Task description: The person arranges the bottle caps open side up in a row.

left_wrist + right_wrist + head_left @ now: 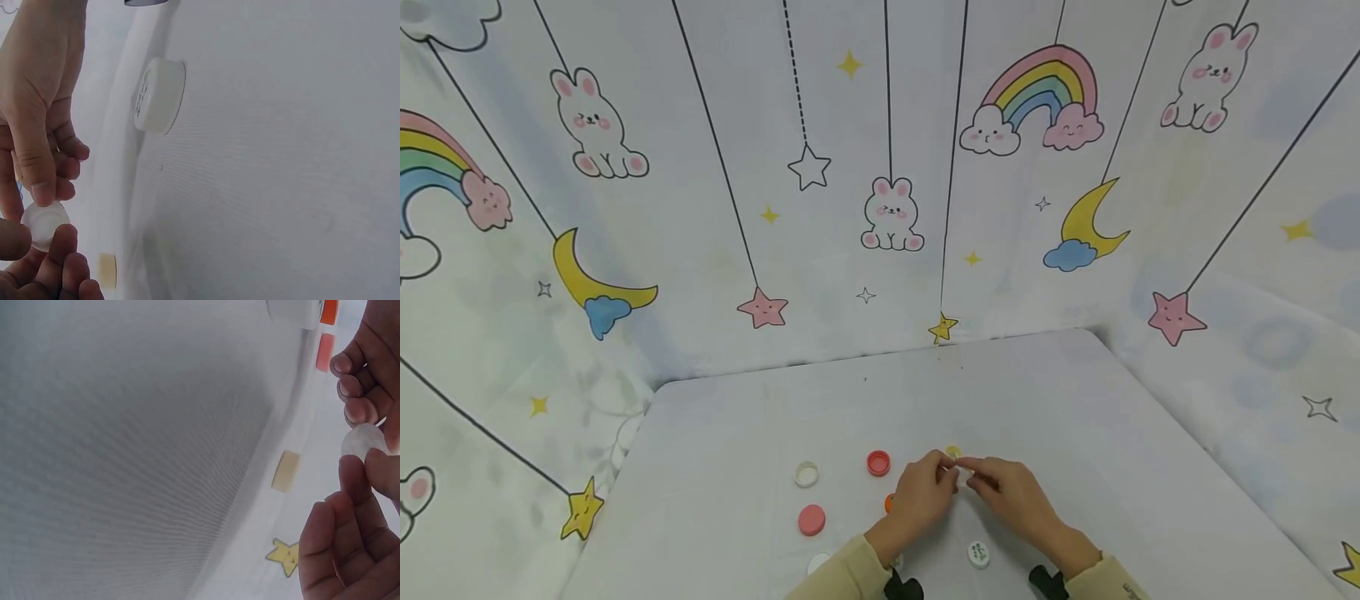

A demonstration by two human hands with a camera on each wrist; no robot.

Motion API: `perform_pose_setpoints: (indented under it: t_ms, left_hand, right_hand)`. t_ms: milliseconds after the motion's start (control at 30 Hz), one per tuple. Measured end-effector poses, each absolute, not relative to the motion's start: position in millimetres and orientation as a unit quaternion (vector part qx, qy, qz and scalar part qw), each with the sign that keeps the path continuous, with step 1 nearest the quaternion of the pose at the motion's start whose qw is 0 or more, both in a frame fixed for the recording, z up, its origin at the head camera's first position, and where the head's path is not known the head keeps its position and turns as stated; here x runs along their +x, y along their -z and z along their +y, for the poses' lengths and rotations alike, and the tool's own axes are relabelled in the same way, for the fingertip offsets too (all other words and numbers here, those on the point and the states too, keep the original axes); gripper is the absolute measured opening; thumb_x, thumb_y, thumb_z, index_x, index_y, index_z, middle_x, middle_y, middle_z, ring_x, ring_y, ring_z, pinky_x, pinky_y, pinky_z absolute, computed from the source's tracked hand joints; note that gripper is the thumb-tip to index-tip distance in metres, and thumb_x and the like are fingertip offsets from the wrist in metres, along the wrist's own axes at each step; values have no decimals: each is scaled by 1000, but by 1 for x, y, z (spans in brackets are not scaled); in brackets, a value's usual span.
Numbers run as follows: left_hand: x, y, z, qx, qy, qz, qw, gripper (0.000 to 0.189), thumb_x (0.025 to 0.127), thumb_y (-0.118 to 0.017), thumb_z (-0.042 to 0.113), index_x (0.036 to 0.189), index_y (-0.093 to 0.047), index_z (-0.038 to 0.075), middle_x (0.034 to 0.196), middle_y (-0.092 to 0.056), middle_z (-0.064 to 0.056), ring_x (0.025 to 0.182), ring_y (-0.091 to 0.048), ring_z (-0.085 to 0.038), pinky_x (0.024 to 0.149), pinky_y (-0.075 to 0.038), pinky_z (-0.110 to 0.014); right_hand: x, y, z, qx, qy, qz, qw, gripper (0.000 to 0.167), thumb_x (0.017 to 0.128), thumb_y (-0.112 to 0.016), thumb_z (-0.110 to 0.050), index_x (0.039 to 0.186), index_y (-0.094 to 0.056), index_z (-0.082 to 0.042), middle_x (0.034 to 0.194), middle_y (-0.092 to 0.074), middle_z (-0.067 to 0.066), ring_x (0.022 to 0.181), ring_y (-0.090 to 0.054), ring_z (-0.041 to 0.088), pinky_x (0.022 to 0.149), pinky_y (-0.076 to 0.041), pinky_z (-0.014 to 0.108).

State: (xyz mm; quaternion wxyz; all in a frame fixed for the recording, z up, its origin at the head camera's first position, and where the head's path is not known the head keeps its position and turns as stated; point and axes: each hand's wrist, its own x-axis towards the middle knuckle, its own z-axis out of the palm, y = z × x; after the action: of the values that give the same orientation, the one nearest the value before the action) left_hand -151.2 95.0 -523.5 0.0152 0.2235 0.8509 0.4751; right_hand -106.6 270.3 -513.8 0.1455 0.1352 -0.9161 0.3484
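**Both hands pinch one translucent cap above the counter**

Your left hand and right hand meet fingertip to fingertip over the middle of the counter. The head view hides what sits between them. The wrist views settle it: a small translucent white cap is pinched by fingertips of both hands, held off the surface. The right wrist view shows the same cap between your right fingertips, with the left fingers curled just above it.

On the counter, head view only: an open white cap, a red cap with its hollow up, a pink cap lying flat, and an orange cap mostly hidden behind your left hand. A white cap with printed marks lies near your right wrist; the left wrist view shows its ribbed side. A pale yellow cap lies just beyond your fingertips, and is clearer in the right wrist view.
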Motion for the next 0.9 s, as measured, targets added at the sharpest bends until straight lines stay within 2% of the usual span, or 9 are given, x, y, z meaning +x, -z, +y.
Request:
perform_pose_setpoints:
  t_ms: [267, 533, 733, 900]
  left_hand:
    - [-152, 523, 94, 209, -497, 842, 37, 8, 97, -60, 18, 101, -63, 12, 67, -65, 8, 54, -48, 1, 49, -39, -21]
    - [-152, 523, 93, 218, -497, 838, 50, 11, 94, -59, 10, 104, -62, 14, 67, -62, 12, 54, -47, 0, 50, -39, -20]
    - [-152, 524, 92, 240, -467, 849, 62, 23, 87, -70, 10, 108, -62, 12, 71, -57, 14, 56, -46, 2, 51, -39, -19]
    - [-151, 524, 91, 256, -445, 857, 48, 28, 84, -73, 11, 109, -62, 9, 70, -56, 14, 57, -45, 4, 52, -39, -17]
  right_hand:
    - [-109, 517, 270, 156, -327, -922, 138, 49, 78, -78, -2, 123, -68, -17, 80, -60, -15, 64, -50, -3, 58, -46, 20]
    - [-107, 516, 269, 138, -311, -931, 132, 42, 79, -79, -5, 119, -68, -12, 75, -55, -17, 60, -47, -4, 55, -44, 20]
    - [-107, 515, 270, 133, -310, -935, 107, 39, 82, -77, -10, 120, -67, -9, 74, -53, -17, 60, -44, -4, 54, -41, 20]
    - [-108, 517, 271, 144, -314, -933, 104, 38, 84, -76, -13, 120, -67, -8, 73, -53, -17, 60, -44, -3, 53, -41, 19]
